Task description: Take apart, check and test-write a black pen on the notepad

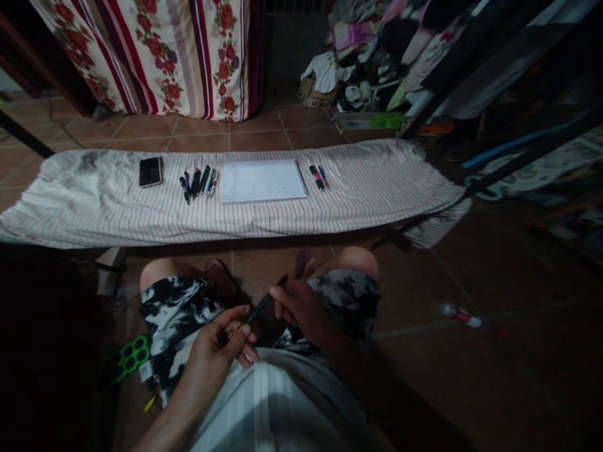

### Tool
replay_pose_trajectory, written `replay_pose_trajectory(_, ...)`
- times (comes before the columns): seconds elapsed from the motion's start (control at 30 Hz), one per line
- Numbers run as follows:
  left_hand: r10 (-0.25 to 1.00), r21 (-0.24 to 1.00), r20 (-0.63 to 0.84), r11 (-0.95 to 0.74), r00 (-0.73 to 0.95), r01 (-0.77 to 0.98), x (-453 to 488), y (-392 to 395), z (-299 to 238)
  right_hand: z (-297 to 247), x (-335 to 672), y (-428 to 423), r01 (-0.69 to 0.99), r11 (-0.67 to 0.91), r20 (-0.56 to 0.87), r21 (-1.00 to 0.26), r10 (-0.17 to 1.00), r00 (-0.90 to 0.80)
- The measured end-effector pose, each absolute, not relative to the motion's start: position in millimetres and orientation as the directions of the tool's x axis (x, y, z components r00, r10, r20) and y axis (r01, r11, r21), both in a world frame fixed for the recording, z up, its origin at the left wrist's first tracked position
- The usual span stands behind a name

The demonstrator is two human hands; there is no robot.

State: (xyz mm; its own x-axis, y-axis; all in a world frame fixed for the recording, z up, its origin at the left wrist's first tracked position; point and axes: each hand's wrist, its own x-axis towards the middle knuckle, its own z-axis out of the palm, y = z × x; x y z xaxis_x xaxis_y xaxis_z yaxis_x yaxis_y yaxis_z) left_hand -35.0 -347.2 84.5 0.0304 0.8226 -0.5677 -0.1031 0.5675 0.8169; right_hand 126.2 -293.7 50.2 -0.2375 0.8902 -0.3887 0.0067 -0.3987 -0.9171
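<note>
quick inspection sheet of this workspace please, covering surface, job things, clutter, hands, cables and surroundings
Surface: striped cloth, wrinkled, hanging over the near edge
Job things: dark pen held above the lap; spiral notebook on the cloth, page up, with a group of pens to its left and more pens to its right
Clutter: phone-like device on the cloth; bottle lying on the floor
Hands: left hand grips the pen's lower end, right hand its upper end
Cables: thin dark cord, probably a cable, on the floor at far left
Surroundings: flowered curtain, piled clothes, tiled floor; dim light
</note>
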Motion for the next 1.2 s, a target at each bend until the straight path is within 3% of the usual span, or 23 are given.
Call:
replay_pose_trajectory(0.1,0.821,0.806,-0.569,0.568,0.047,-0.165,-31.3,-347.7,79.4,42.6,121.3,-294.5,0.004,-0.391,-0.384,-0.920,0.903,-0.190)
replay_pose_trajectory(0.3,0.795,0.745,-0.606,0.585,0.044,-0.321,-26.4,-341.9,72.5,41.3,121.4,-295.9,-0.388,-0.455,-0.366,-0.802,0.887,-0.282)
replay_pose_trajectory(0.37,0.790,0.730,-0.611,0.586,0.050,-0.352,-26.5,-341.0,71.7,46.4,123.3,-296.9,-0.437,-0.491,-0.375,-0.753,0.867,-0.328)
replay_pose_trajectory(0.7,0.788,0.735,-0.616,0.580,0.011,-0.350,-19.4,-343.4,76.8,15.3,110.9,-307.2,-0.435,-0.431,-0.399,-0.791,0.901,-0.168)
replay_pose_trajectory(0.9,0.773,0.707,-0.634,0.588,0.017,-0.392,-20.4,-340.3,76.0,25.7,110.9,-310.8,-0.575,-0.523,-0.459,-0.629,0.847,-0.268)
replay_pose_trajectory(1.2,0.801,0.755,-0.599,0.566,0.004,-0.332,-15.3,-341.9,75.5,20.8,112.1,-305.2,-0.450,-0.406,-0.384,-0.796,0.912,-0.144)
